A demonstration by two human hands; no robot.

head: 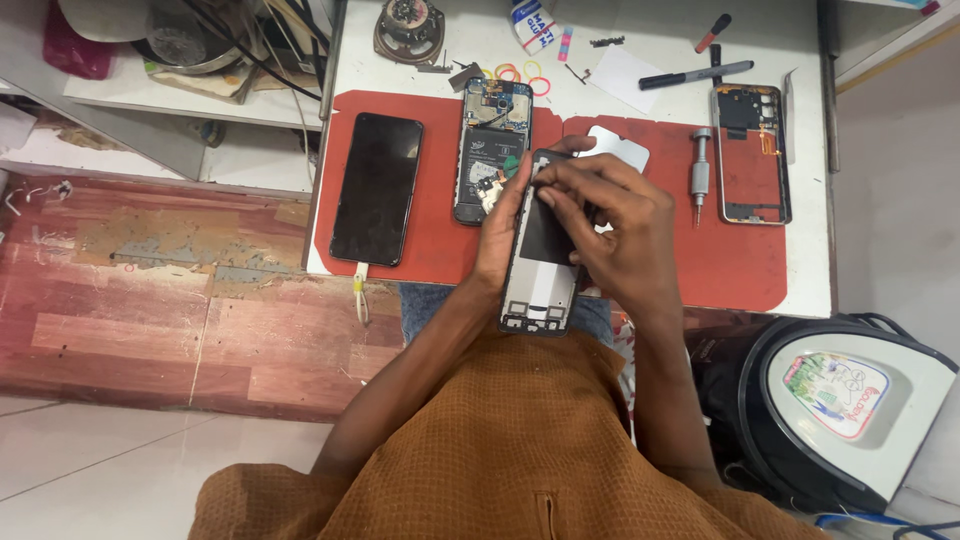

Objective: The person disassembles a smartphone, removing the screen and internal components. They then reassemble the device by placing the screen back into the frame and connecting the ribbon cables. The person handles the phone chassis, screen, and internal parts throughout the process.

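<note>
Rust-brown waffle-knit cloth of the person's shirt (520, 450) filled the bottom of the view; both bare forearms rose from it toward the white worktop (660, 40); between the two hands, held over the worktop's near edge, stood a dark phone frame with a black panel and a pale lower section (540, 275), its long axis running away from the person; the left hand (500, 225) cupped the frame's left side, its fingers wrapped along the edge and clamped on it; the right hand (610, 215) lay across the frame's upper half, its fingers (550, 185) bunched together and pressed on the black panel near the top corner; under the hands spread a red rubber work mat (720, 260); on the mat's left lay a black slab-like smartphone, screen dark (377, 188); just beside it, an opened phone body with its battery and circuit board showing (490, 150); right of the hands stood a small silver precision screwdriver (699, 175), and beyond it an orange-rimmed phone back shell (752, 155); farther off on the worktop rested a black marker pen (695, 75) and some coloured rubber bands (522, 74).
</note>
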